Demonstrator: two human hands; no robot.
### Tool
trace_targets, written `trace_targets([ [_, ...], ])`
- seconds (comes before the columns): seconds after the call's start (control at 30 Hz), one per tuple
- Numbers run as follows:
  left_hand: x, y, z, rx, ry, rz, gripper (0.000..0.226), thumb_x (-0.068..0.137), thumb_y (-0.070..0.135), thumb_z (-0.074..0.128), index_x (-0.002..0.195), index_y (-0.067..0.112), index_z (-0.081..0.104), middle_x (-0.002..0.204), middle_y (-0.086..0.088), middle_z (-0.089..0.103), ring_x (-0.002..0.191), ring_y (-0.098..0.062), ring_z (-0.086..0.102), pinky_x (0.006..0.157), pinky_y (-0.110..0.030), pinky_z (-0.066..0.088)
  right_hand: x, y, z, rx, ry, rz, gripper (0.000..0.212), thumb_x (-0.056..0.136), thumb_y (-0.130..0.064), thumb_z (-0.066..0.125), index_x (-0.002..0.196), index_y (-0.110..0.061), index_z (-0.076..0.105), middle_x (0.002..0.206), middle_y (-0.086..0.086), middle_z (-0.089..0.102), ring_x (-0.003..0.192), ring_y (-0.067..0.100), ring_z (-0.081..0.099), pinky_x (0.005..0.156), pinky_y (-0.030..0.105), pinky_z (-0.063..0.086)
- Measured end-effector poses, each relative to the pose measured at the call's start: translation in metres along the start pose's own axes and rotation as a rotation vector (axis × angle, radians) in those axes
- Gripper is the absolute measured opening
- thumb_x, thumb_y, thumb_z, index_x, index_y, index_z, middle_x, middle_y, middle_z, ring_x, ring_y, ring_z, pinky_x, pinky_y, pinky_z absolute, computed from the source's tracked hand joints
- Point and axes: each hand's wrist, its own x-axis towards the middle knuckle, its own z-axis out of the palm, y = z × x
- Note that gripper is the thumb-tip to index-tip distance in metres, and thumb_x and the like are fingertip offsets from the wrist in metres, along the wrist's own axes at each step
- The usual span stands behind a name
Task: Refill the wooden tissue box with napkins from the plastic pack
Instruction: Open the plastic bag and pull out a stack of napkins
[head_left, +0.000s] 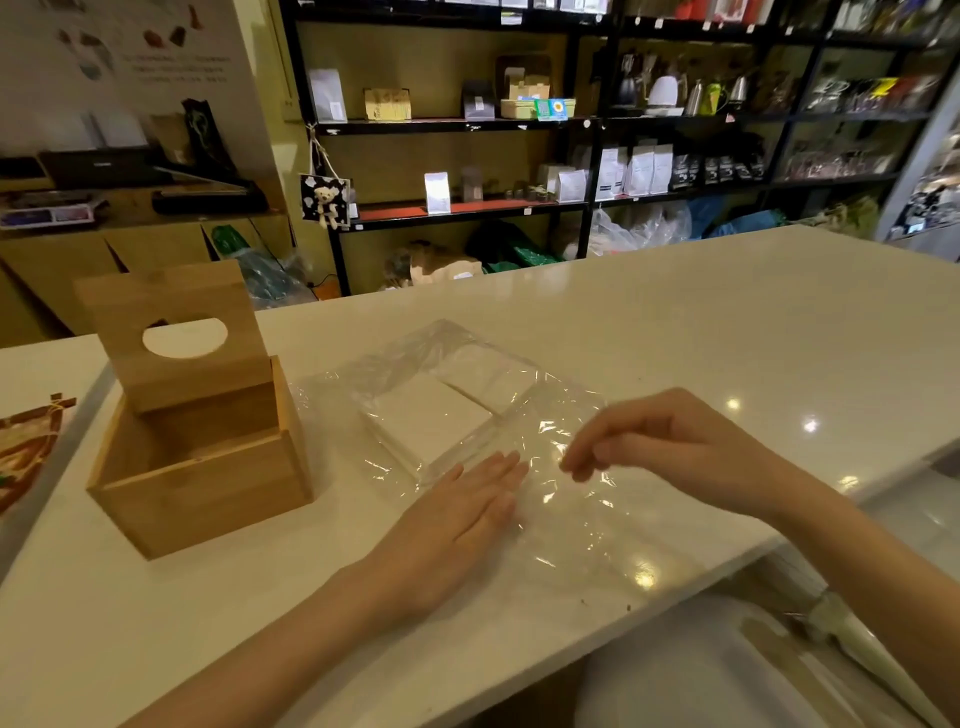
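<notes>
Napkins (434, 415) lie in two white stacks side by side inside a clear plastic pack (467, 415) that rests on the white counter (727, 322), just to the right of the wooden tissue box (202, 467). The pack's film spreads loose and crinkled toward the near edge of the counter, well past the stacks. The box stands at the left part of the counter with its hinged lid (176, 332) raised upright at the back; an oval slot is cut in the lid. The inside of the box shows bare wood, with no napkins visible in it.

The left hand (457, 525) lies flat, palm down, fingers straight and close together, pressing on the near part of the film just in front of the closer stack; it grips nothing. The right hand (654, 441) hangs above the loose film at the right of the stacks, fingers curled downward with the tips drawn near the thumb. Whether it pinches the film cannot be told from this view.

A printed card (26, 452) lies at the far left edge. Dark shelves (571, 124) with bags and boxes stand behind the counter.
</notes>
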Motion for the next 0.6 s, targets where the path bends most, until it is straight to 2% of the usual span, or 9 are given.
trace_targets([
  [0.1, 0.0, 0.004, -0.004, -0.093, 0.113, 0.02, 0.041, 0.097, 0.038, 0.024, 0.138, 0.037, 0.028, 0.141, 0.034, 0.015, 0.127, 0.029, 0.002, 0.112, -0.007, -0.002, -0.01, 0.006, 0.005, -0.19, -0.169, 0.057, 0.027, 0.086, -0.021, 0.051, 0.1, -0.03, 0.072, 0.106, -0.014, 0.072, 0.101, -0.003, 0.062, 0.091, 0.013, 0.045],
  [0.17, 0.001, 0.004, -0.009, -0.078, 0.141, 0.066, 0.044, 0.094, 0.044, 0.022, 0.137, 0.038, 0.027, 0.144, 0.031, 0.016, 0.133, 0.021, 0.004, 0.112, -0.007, -0.002, -0.005, 0.015, 0.017, -0.358, -0.207, 0.041, 0.032, 0.094, -0.027, 0.046, 0.123, -0.036, 0.057, 0.131, -0.023, 0.053, 0.12, -0.012, 0.045, 0.101, 0.006, 0.031],
  [0.23, 0.005, 0.0, -0.018, 0.0, 0.144, 0.116, 0.047, 0.089, 0.05, 0.017, 0.135, 0.041, 0.022, 0.144, 0.032, 0.012, 0.135, 0.018, 0.003, 0.109, -0.004, -0.005, 0.008, 0.022, 0.035, -0.506, -0.242, -0.017, 0.042, 0.099, -0.031, 0.035, 0.141, -0.031, 0.034, 0.149, -0.019, 0.029, 0.135, -0.009, 0.022, 0.107, 0.005, 0.013],
  [0.3, 0.013, -0.005, -0.034, 0.034, 0.185, 0.097, 0.05, 0.087, 0.057, 0.012, 0.133, 0.041, 0.021, 0.141, 0.034, 0.009, 0.135, 0.017, 0.003, 0.106, -0.002, -0.007, 0.027, 0.033, 0.053, -0.661, -0.288, -0.065, 0.057, 0.094, -0.041, 0.018, 0.147, -0.022, 0.016, 0.157, -0.007, 0.009, 0.141, -0.001, 0.003, 0.114, 0.015, 0.003],
  [0.37, 0.025, -0.017, -0.049, 0.035, 0.272, -0.033, 0.054, 0.088, 0.052, 0.008, 0.137, 0.035, 0.022, 0.145, 0.027, 0.011, 0.135, 0.011, 0.007, 0.109, -0.008, -0.003, 0.044, 0.041, 0.067, -0.758, -0.309, -0.079, 0.072, 0.083, -0.048, 0.007, 0.149, -0.019, 0.005, 0.158, -0.001, -0.002, 0.142, 0.004, -0.008, 0.119, 0.029, -0.001],
  [0.4, 0.031, -0.025, -0.054, 0.053, 0.313, -0.129, 0.056, 0.089, 0.046, 0.008, 0.141, 0.03, 0.023, 0.15, 0.019, 0.014, 0.137, 0.005, 0.009, 0.112, -0.015, 0.0, 0.052, 0.041, 0.07, -0.755, -0.319, -0.068, 0.071, 0.084, -0.046, 0.011, 0.149, -0.018, 0.002, 0.159, -0.001, -0.004, 0.142, 0.004, -0.011, 0.119, 0.031, -0.002],
  [0.47, 0.039, -0.042, -0.059, 0.044, 0.38, -0.328, 0.055, 0.096, 0.042, 0.009, 0.144, 0.021, 0.023, 0.155, 0.005, 0.016, 0.142, -0.007, 0.011, 0.115, -0.026, 0.001, 0.063, 0.032, 0.07, -0.664, -0.398, -0.03, 0.061, 0.095, -0.028, 0.028, 0.149, -0.015, 0.003, 0.158, -0.003, -0.008, 0.141, 0.001, -0.013, 0.116, 0.021, -0.009],
  [0.53, 0.043, -0.056, -0.059, 0.009, 0.424, -0.469, 0.053, 0.097, 0.038, 0.009, 0.144, 0.017, 0.024, 0.156, 0.0, 0.017, 0.144, -0.012, 0.01, 0.116, -0.03, -0.002, 0.071, 0.019, 0.067, -0.545, -0.491, -0.005, 0.057, 0.099, -0.016, 0.035, 0.148, -0.008, 0.008, 0.157, -0.004, -0.009, 0.139, -0.001, -0.013, 0.109, 0.009, -0.012],
  [0.6, 0.046, -0.064, -0.059, 0.01, 0.457, -0.544, 0.052, 0.098, 0.036, 0.009, 0.143, 0.016, 0.025, 0.156, -0.001, 0.018, 0.144, -0.014, 0.01, 0.117, -0.032, -0.003, 0.08, 0.012, 0.064, -0.497, -0.466, 0.007, 0.059, 0.099, -0.017, 0.036, 0.148, -0.011, 0.002, 0.157, -0.003, -0.01, 0.143, 0.005, -0.011, 0.111, 0.015, -0.007],
])
